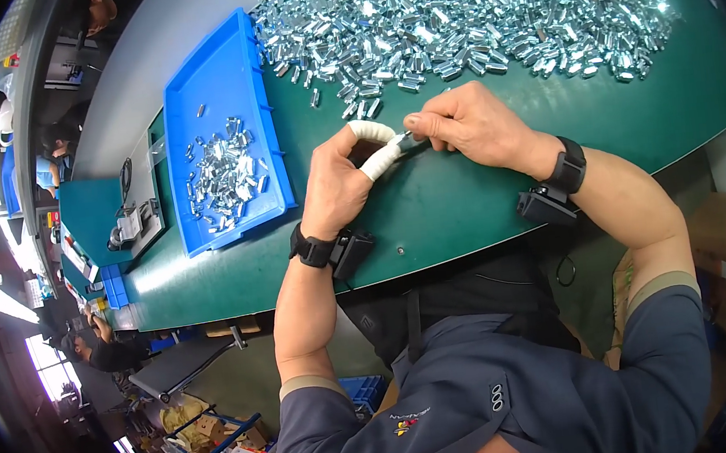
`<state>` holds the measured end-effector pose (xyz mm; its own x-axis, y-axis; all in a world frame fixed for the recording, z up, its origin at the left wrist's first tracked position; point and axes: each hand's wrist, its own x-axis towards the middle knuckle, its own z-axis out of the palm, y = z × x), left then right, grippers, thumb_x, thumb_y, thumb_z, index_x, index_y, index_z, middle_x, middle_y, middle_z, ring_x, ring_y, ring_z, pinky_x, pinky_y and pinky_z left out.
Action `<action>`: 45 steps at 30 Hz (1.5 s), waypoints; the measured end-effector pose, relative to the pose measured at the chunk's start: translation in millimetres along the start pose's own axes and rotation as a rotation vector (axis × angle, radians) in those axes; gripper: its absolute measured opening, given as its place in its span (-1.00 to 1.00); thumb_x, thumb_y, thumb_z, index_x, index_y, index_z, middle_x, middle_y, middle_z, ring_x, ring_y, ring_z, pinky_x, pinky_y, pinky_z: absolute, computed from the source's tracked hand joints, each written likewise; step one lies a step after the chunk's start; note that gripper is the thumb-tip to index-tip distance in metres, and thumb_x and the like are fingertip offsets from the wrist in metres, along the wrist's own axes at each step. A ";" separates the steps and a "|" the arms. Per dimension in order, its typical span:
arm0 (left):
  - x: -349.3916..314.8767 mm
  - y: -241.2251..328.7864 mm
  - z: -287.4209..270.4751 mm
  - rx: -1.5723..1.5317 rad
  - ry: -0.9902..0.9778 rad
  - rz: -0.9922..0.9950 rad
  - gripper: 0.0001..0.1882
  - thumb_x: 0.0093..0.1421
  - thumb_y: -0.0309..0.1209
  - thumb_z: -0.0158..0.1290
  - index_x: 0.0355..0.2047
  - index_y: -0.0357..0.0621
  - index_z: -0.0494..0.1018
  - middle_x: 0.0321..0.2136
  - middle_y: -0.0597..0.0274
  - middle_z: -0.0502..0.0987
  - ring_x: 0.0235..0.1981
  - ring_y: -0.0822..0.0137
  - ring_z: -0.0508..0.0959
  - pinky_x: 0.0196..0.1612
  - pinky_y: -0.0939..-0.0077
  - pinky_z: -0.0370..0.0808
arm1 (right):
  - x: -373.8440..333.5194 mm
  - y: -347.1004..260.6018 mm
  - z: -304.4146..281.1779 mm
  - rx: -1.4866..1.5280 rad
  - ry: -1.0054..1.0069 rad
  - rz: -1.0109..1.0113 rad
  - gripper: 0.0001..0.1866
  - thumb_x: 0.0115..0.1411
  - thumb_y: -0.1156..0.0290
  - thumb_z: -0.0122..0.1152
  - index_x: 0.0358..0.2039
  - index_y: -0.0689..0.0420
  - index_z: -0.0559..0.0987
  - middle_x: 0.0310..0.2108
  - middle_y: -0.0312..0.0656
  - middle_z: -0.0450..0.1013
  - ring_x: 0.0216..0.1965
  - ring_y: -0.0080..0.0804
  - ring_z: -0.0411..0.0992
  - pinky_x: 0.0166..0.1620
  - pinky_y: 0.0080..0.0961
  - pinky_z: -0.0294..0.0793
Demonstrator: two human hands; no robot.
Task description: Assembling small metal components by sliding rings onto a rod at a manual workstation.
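Nearest, at the bottom of the frame, is the person's grey shirt [538, 376] with short sleeves, and both forearms reach up from it, each wearing a black wrist strap [566, 168]. Around the middle of the frame, the left hand [333, 181] grasps a small metal piece [405, 140] between thumb and forefinger, which are wrapped in white tape [381, 162]. The right hand [481, 126] pinches the same piece from the other side; its exact shape is partly hidden by the fingers. Both hands are above the green counter [484, 196]. To their left lies a blue tray [207, 70], carrying a loose heap of shiny metal parts [225, 175]. Farther, a wide pile of similar parts [447, 19] covers the upper right. At the far left, a co-worker in dark clothes [111, 354] is visible.
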<state>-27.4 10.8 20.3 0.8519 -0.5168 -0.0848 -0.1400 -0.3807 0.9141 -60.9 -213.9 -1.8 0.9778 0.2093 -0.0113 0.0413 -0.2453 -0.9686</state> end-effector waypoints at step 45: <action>9.3 5.8 -1.4 0.223 0.207 0.041 -0.82 0.15 -0.51 0.25 -0.22 -0.23 0.57 -0.38 0.31 0.62 -0.39 0.53 0.56 -0.25 0.59 0.49 | 3.9 7.1 -10.1 0.152 0.089 -0.024 -0.73 0.33 0.27 0.15 -0.33 0.24 0.62 -0.57 -0.35 0.46 -0.56 -0.68 0.34 -0.49 -0.64 0.34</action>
<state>-19.5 4.8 25.3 0.9248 -0.3765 0.0543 -0.2644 -0.5336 0.8033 -54.8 -224.4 -6.2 0.9914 0.1275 0.0278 0.0400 -0.0943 -0.9947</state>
